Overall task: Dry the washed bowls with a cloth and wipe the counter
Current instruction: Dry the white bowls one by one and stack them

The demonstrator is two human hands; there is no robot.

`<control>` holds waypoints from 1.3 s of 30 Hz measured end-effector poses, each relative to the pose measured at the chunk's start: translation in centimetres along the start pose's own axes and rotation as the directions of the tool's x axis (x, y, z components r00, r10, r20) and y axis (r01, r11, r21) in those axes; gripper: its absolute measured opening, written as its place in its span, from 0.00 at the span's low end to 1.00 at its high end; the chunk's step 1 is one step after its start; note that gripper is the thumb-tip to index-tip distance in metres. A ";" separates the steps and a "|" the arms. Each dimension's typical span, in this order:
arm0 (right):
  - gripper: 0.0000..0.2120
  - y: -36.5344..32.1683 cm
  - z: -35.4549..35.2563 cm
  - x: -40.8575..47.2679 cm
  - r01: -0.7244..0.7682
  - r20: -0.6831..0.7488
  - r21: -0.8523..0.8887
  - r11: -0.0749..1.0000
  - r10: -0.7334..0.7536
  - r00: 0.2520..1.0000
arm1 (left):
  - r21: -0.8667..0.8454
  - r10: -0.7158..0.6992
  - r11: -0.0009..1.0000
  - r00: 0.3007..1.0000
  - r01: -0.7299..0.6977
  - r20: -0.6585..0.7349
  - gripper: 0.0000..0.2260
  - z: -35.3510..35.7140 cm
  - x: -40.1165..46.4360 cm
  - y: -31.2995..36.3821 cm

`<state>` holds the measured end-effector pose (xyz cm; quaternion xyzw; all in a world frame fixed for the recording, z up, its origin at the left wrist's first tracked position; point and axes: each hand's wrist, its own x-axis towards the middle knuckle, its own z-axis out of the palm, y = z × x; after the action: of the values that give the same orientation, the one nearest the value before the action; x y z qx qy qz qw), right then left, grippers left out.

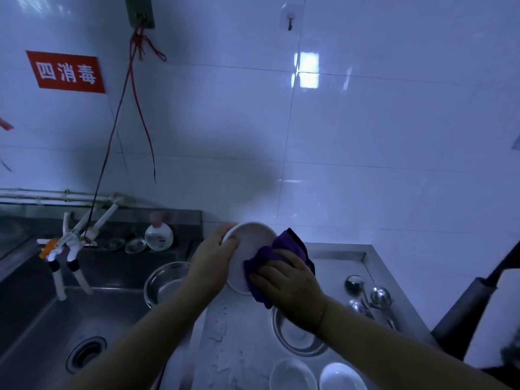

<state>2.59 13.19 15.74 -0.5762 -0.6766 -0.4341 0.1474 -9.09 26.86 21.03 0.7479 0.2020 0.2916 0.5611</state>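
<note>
Holding a white bowl (250, 249) tilted up above the counter (332, 266), the left hand (213, 263) curls around the bowl's left rim, thumb over the edge and fingers behind it. The right hand (287, 285) presses a purple cloth (278, 257) against the bowl's inner face and right rim, fingers spread flat over the bunched fabric, which they cover rather than pinch. Below the right wrist, a metal bowl (298, 336) sits on the counter, and two more white bowls (315, 372) lie side by side at the counter's near edge. Water drops (222, 333) speckle the counter along its left edge, next to the sink (56, 319). A larger steel basin (166, 282) rests in the sink's far right corner. Metal ladles (371, 296) lie close to the counter's right edge. A soap bottle (159, 233) stands on the ledge behind the sink, near the taps (67, 249).
</note>
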 end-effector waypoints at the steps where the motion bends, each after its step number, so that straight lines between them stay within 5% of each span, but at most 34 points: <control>1: 0.09 -1.0 0.1 0.1 -0.069 0.016 -0.002 0.998 0.069 0.997 | 0.019 0.015 1.000 0.999 -0.015 -0.032 0.10 0.3 0.0 0.0; 4: 0.27 -4.0 0.7 0.6 -0.282 0.038 0.039 0.959 0.280 0.959 | -0.024 0.013 1.000 0.995 -0.015 -0.098 0.11 1.0 -0.2 0.0; 7: 0.32 -5.6 1.0 1.2 -0.366 0.004 0.111 0.924 0.368 0.930 | -0.062 0.008 0.998 0.995 -0.014 -0.102 0.12 1.2 -0.1 0.1; 9: 0.30 -4.6 0.6 0.9 -0.280 0.025 0.103 0.954 0.279 0.960 | -0.063 0.011 0.998 0.999 -0.014 -0.053 0.12 0.9 0.0 0.0; 13: 0.07 0.0 -0.8 -0.1 0.108 0.015 0.027 0.994 -0.109 0.994 | 0.000 -0.045 0.999 0.987 0.045 0.154 0.14 -0.6 0.6 0.2; 16: 0.06 2.1 -1.1 0.1 0.274 0.032 0.002 0.962 -0.274 0.961 | 0.026 -0.166 0.986 0.929 0.167 0.331 0.11 -1.6 1.2 1.1; 21: 0.02 0.8 -0.8 1.8 -0.073 -0.096 -0.062 0.995 0.067 0.993 | -0.240 -0.085 0.964 0.989 0.113 0.124 0.12 -0.4 0.3 0.7; 26: 0.10 -3.8 0.5 3.5 -0.372 -0.178 0.075 0.925 0.380 0.908 | -0.296 0.072 0.948 0.984 -0.119 -0.166 0.14 2.9 -2.1 0.2; 29: 0.14 -3.1 0.2 2.5 -0.262 -0.143 0.094 0.961 0.273 0.951 | -0.237 0.149 0.956 0.982 -0.173 -0.113 0.12 1.6 -1.4 -0.4; 33: 0.07 0.3 -1.1 1.4 0.037 -0.108 0.029 0.999 -0.034 0.994 | -0.124 0.200 0.973 0.980 -0.197 0.016 0.12 0.4 -1.1 -1.0; 36: 0.06 2.9 -2.0 1.1 0.234 -0.054 0.024 0.972 -0.232 0.971 | -0.040 0.097 0.995 0.975 -0.090 0.201 0.16 -0.8 -0.1 0.1; 39: 0.04 2.7 -2.1 1.3 0.211 -0.046 0.009 0.977 -0.211 0.977 | -0.056 -0.005 0.998 0.961 0.021 0.278 0.18 -1.8 1.0 1.5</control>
<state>4.06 12.36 19.03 -0.4903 -0.7335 -0.4552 0.1195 -9.60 28.38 23.02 0.7634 0.1179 0.1860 0.6072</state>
